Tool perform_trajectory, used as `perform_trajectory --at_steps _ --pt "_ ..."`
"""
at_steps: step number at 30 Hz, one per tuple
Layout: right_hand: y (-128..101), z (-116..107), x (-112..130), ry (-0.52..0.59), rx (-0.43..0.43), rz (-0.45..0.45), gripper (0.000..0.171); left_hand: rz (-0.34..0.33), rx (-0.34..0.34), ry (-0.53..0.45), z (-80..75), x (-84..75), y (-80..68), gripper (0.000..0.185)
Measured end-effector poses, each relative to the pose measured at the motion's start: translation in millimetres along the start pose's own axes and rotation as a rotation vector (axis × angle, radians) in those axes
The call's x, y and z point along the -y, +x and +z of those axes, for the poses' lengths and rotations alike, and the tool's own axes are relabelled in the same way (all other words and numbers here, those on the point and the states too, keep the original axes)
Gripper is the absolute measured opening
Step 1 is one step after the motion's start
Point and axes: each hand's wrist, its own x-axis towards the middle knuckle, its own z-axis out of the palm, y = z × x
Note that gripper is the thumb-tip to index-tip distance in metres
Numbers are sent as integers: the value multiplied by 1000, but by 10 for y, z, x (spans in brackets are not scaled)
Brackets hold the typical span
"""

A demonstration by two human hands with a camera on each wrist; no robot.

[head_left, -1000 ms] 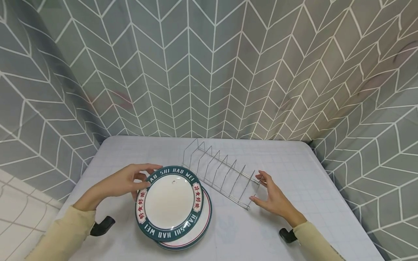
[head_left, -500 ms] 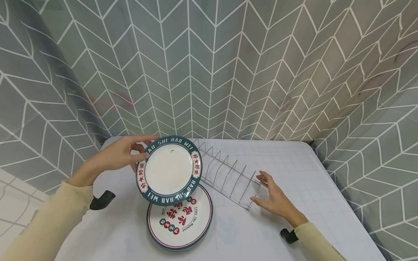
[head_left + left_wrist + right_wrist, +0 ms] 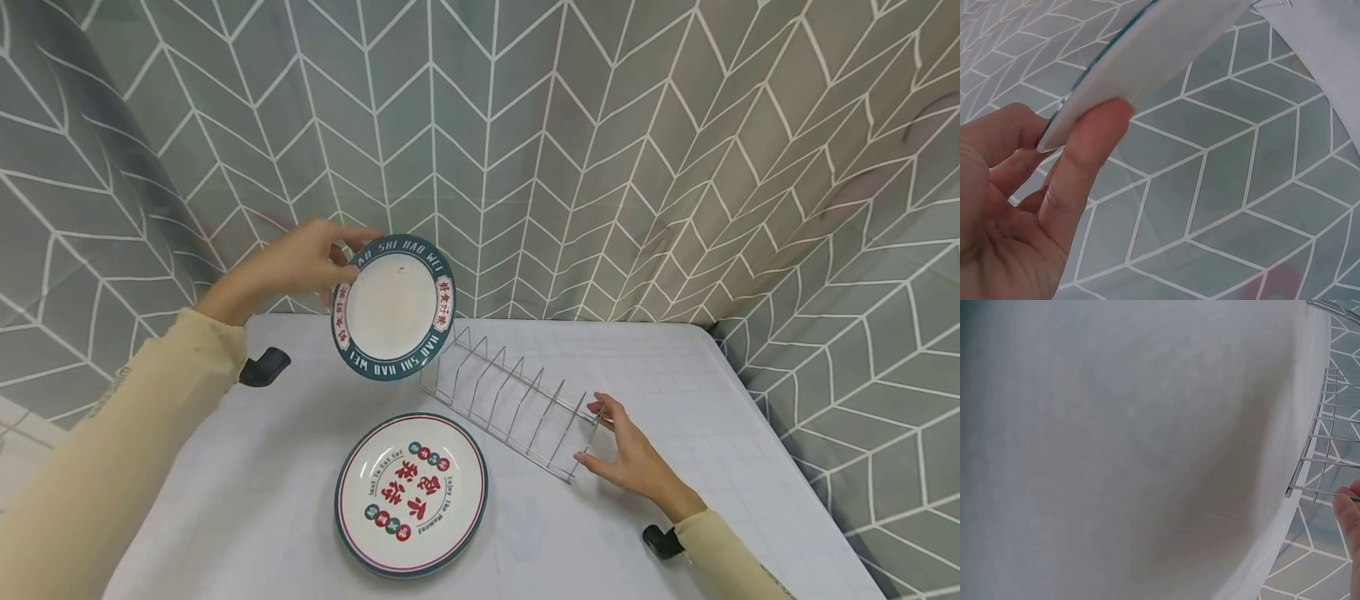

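Item: green-rimmed plate (image 3: 393,307), pinched at its rim in my left hand (image 3: 300,260), held in the air above the far end of the wire rack (image 3: 510,402). My right hand (image 3: 626,450), fingers relaxed, steadies the rack's near end. Rack slots all vacant; patterned plate (image 3: 411,493) on table (image 3: 675,392), not yet racked.

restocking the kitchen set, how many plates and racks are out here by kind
plates: 2, the green-rimmed plate held up in the left hand and the red-lettered plate flat on the table
wire racks: 1, the dish rack touched by the right hand
total: 3
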Motion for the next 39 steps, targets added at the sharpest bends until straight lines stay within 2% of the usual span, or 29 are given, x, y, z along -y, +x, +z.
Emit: perform_trajectory --at_steps 6,12,18,24,28,39 --pt "0 -1 6 -5 13 30 97 -16 51 59 -13 -28 255 62" --pt "-1 -4 19 15 24 43 97 -12 75 100 25 -57 417 63" --pt "7 -9 30 3 25 42 97 -40 99 99 121 -95 502 62" --pt "8 -11 21 2 31 44 98 -2 104 130 261 -128 567 60" --pt "6 -12 13 1 30 41 97 -7 113 145 343 -148 619 60" --pt "2 -13 -20 -7 29 46 97 -47 112 86 416 -132 742 61"
